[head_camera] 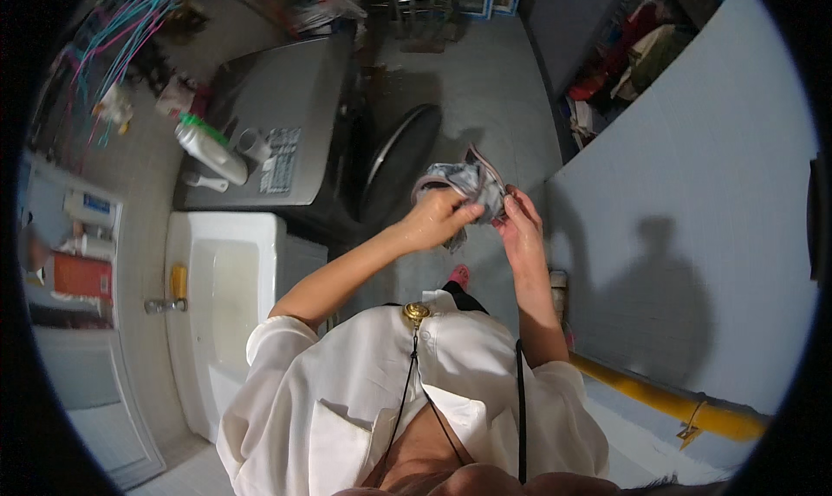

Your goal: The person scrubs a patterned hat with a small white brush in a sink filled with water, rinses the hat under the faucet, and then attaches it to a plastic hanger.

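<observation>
A damp-looking grey and white patterned cloth item (489, 193) with pink edging is bunched in front of my body, above the floor. My left hand (437, 219) grips its near left side, fingers partly tucked into the folds. At its right edge, my right hand (522, 219) pinches the trim between thumb and fingers. Some of the cloth hangs down below my left hand. Just beyond and to the left of the hands, the round door (404, 151) of a front-loading washing machine (279, 80) stands open. The inside of the drum is hidden.
On the machine's top are a detergent bottle (211, 148) with a green cap, a cup (253, 145) and a white brush (207, 182). A white sink (276, 262) is at my left. Clothes hangers (140, 34) hang at upper left. A grey wall (702, 190) and yellow pipe (669, 402) are at right.
</observation>
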`<state>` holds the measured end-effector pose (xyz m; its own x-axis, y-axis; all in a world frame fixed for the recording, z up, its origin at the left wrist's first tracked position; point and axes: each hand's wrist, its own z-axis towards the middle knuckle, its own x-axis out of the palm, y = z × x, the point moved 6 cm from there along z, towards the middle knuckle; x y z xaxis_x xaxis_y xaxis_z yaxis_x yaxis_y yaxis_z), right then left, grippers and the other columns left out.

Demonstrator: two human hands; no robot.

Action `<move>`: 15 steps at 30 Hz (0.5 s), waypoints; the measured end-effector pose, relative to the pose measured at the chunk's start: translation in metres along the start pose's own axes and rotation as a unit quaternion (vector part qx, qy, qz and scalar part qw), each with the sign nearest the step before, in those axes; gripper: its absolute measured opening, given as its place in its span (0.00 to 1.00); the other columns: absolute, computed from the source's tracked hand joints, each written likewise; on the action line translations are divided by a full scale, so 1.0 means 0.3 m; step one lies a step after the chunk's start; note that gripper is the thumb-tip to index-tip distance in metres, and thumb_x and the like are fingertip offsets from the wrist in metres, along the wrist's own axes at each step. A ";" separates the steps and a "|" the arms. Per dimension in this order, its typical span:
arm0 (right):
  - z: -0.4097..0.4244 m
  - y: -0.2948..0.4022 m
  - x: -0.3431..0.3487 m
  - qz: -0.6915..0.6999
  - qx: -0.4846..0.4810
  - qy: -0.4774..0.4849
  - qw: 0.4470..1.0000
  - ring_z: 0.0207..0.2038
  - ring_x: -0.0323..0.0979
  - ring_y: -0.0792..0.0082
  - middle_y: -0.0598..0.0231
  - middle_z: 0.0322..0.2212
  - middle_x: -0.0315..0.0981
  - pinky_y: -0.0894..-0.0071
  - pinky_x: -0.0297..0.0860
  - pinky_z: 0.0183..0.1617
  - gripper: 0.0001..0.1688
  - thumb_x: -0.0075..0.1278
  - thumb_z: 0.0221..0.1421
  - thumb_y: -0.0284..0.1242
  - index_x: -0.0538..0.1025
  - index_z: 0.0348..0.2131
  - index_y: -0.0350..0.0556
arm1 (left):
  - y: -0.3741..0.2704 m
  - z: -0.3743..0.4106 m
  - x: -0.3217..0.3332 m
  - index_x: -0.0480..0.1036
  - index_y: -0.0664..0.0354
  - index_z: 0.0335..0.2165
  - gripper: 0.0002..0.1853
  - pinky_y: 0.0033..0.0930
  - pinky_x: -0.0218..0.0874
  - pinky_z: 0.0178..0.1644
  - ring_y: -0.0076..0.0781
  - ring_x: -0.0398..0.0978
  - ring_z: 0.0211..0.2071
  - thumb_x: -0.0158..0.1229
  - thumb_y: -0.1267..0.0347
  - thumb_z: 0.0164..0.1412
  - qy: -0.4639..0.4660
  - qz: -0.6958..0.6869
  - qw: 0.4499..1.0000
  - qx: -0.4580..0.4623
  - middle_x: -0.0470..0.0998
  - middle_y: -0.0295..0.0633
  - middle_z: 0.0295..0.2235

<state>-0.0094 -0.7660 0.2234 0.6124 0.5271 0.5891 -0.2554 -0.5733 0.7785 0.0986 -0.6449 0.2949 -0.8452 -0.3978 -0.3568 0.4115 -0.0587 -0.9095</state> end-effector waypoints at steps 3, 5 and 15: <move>0.131 0.062 -0.139 -0.019 -0.014 -0.067 0.998 0.37 0.66 0.75 0.66 0.37 0.68 0.72 0.62 0.39 0.19 0.50 0.53 0.27 0.68 0.46 0.45 | 0.089 0.179 0.034 0.71 0.65 0.31 0.12 0.22 0.56 0.24 0.14 0.61 0.21 0.50 0.65 0.61 0.001 -0.079 0.992 -0.094 0.67 0.27 0.20; 0.214 0.113 -0.199 0.031 -0.015 -0.091 0.995 0.36 0.66 0.76 0.67 0.36 0.69 0.73 0.61 0.39 0.17 0.50 0.52 0.26 0.69 0.44 0.46 | 0.144 0.272 0.067 0.71 0.63 0.29 0.13 0.19 0.54 0.24 0.12 0.60 0.20 0.50 0.64 0.61 -0.013 -0.115 0.983 -0.145 0.67 0.26 0.20; 0.626 0.303 -0.281 0.216 0.007 -0.090 0.972 0.36 0.67 0.70 0.67 0.31 0.70 0.69 0.61 0.44 0.03 0.46 0.50 0.23 0.70 0.30 0.46 | 0.315 0.582 0.108 0.71 0.64 0.37 0.13 0.15 0.57 0.38 0.11 0.65 0.32 0.48 0.64 0.62 -0.046 -0.334 0.918 -0.210 0.71 0.26 0.29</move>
<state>0.0563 -0.9804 0.2038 0.5716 0.1177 0.8121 -0.5089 -0.7255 0.4633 0.1697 -0.8231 0.2345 -0.8212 -0.4779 0.3120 -0.3716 0.0327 -0.9278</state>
